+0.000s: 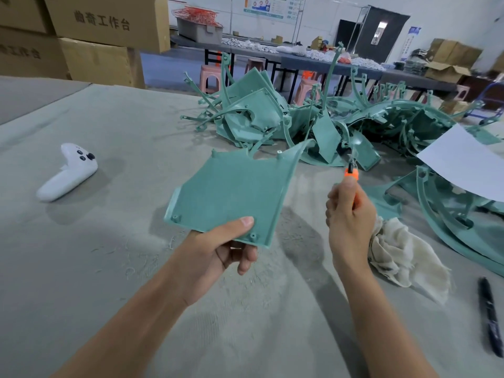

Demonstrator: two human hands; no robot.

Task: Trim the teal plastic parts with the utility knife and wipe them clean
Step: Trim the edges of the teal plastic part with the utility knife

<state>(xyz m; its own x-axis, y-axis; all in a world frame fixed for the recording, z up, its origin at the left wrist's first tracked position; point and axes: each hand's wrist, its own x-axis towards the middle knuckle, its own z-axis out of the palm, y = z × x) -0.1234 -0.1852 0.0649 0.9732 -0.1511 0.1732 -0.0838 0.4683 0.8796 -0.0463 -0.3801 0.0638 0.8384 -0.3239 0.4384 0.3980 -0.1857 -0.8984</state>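
The left hand (231, 249) is pinching the flat teal plastic panel with a raised rim (234, 186) by its near edge, thumb on top, holding it tilted above the grey table (109, 268). The right hand (349, 214) is gripping the orange-handled utility knife (351, 171), blade pointing up and away, near the panel's right rim, which is running away from the person and probably offering the closest edge to trim.
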